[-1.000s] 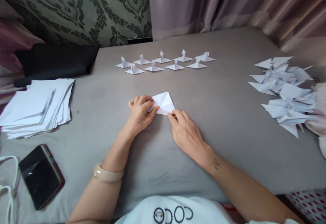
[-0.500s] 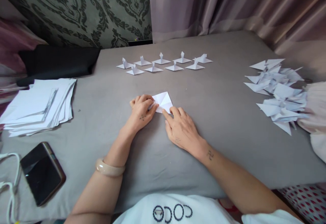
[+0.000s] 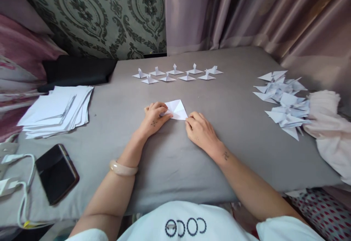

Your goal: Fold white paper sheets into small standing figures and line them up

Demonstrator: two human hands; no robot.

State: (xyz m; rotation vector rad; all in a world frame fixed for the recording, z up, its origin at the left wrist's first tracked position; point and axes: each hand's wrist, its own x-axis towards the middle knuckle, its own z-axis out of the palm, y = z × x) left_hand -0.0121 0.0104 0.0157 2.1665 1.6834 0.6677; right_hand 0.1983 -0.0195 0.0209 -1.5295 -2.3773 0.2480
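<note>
A small white square of paper [image 3: 177,108] with crease lines lies on the grey cloth in front of me. Its left part is covered by my left hand [image 3: 157,117], whose curled fingers and thumb grip that side. At the lower right corner, the thumb and forefinger of my right hand [image 3: 202,129] pinch the paper. Beyond both hands stand several folded white paper cranes [image 3: 168,76] in two rows.
To the left are a stack of white paper sheets [image 3: 52,111], a dark phone [image 3: 57,173], white cables [image 3: 26,182] and a black folded item [image 3: 79,73]. At right, a pile of folded paper cranes [image 3: 285,98] lies beside a pale cloth [image 3: 326,124].
My right hand has moved slightly right, from pressing on the paper's lower edge to pinching its lower right corner. My left hand stays at the left side. The camera view has shifted.
</note>
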